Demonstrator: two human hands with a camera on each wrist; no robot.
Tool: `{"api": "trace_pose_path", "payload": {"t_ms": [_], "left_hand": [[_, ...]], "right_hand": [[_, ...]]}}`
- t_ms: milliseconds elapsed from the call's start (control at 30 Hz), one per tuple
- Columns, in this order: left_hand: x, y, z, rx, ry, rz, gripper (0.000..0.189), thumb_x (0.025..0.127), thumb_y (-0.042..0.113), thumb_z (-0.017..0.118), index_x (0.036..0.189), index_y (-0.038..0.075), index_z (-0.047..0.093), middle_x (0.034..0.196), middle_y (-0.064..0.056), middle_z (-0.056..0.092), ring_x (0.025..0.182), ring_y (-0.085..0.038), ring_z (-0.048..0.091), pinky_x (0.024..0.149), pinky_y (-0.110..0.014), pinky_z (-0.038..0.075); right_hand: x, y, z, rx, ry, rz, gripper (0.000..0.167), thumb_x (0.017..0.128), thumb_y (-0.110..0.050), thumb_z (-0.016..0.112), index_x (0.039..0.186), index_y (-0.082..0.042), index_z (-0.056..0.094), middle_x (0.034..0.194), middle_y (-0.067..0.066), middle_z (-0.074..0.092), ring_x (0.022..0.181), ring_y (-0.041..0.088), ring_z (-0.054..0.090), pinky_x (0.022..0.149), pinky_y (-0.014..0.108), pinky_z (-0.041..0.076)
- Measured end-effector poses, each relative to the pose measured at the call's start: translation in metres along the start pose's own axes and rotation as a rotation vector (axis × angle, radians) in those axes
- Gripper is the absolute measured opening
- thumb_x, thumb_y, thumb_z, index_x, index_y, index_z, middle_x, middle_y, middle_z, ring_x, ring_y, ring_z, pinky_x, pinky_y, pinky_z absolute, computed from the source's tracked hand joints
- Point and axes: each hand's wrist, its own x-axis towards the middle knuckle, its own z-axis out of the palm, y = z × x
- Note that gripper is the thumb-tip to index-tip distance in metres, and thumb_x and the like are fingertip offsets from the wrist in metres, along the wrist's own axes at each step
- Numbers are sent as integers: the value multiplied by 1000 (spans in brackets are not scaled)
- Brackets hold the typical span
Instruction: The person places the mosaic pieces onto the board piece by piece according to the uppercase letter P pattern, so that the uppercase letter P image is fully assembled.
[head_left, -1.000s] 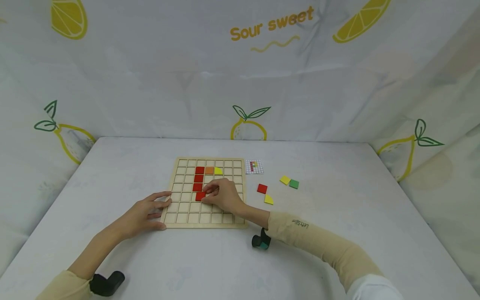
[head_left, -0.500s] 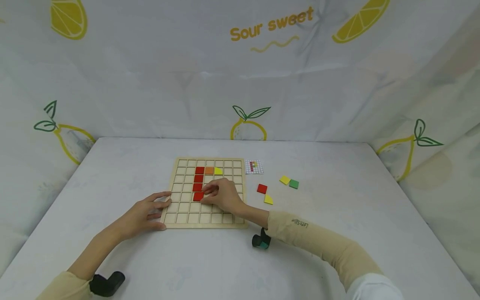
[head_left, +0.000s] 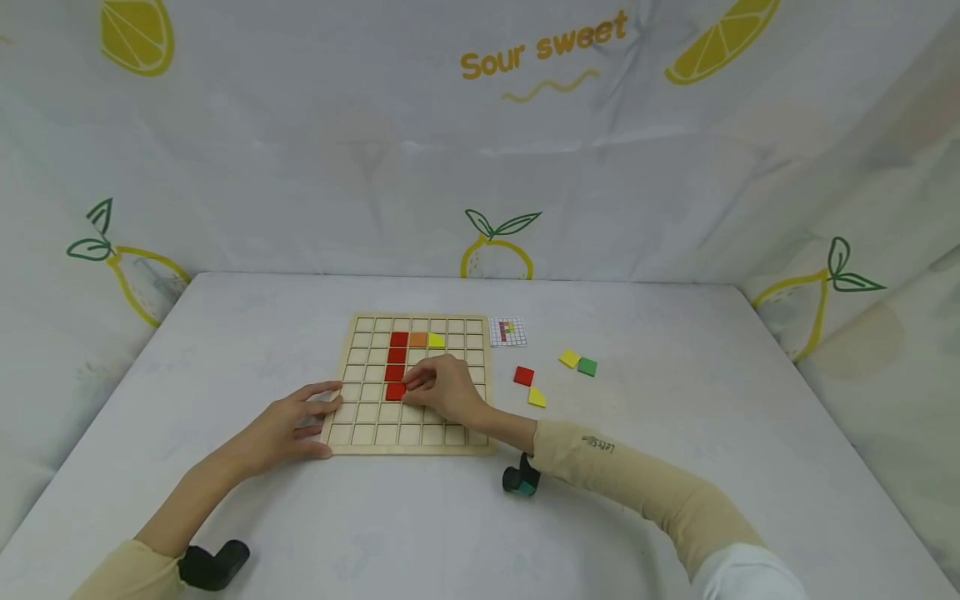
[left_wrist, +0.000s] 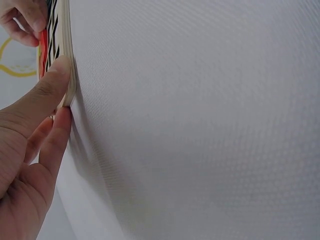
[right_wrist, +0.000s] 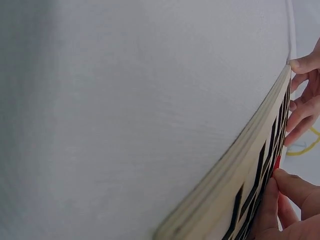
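Observation:
A wooden grid board [head_left: 412,450] lies on the table, with a column of red square tiles [head_left: 397,356] on it. An orange tile [head_left: 417,339] and a yellow quarter-round tile [head_left: 436,340] extend right from the column's top. My left hand [head_left: 288,425] rests on the board's left edge, fingers spread, thumb at the near corner. Over the middle of the board, my right hand [head_left: 446,389] pinches the lowest red tile [head_left: 393,392] at its right edge. That tile sits in line under the column. In the right wrist view, thumb and finger meet beside the red piece [right_wrist: 277,162].
A small printed card [head_left: 508,332] with a coloured grid pattern lies at the board's right edge. Loose on the table further right are a red tile [head_left: 523,376], a yellow quarter-round [head_left: 537,397], a yellow tile [head_left: 569,358] and a green tile [head_left: 587,367].
The lowest red tile has shifted slightly left, from askew into line with the column. My right hand has stayed at its edge; my left hand has not moved on the board.

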Motion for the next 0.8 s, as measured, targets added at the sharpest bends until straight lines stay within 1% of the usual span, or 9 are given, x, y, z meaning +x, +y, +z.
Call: {"api": "trace_pose_path", "payload": {"t_ms": [200,533,800], "left_hand": [[0,-3,0,-23,-6,-11,70,74,4,80,132,-16,45,147,-27,31,123,-46,46,90,-35,55],[-1,-2,0,-19,-7,-22,70,75,3,79,133,-15,45,148,-25,31,123,-44,47,91,-35,54],[0,-1,0,-26,-8,-8,70,75,5,80,132,-16,45,147,-26,31,123,-44,47,91,-37,55]], "right_hand": [[1,1,1,6,-7,2,14,78,1,77,90,5,71,82,12,71,72,17,68,65,13,56],[0,-1,0,10,-21,12,13,79,1,77,90,5,71,83,12,72,73,17,68,65,12,55],[-1,-3,-1,24,-31,25,12,79,2,76,89,5,72,82,12,71,72,17,68,64,11,54]]}}
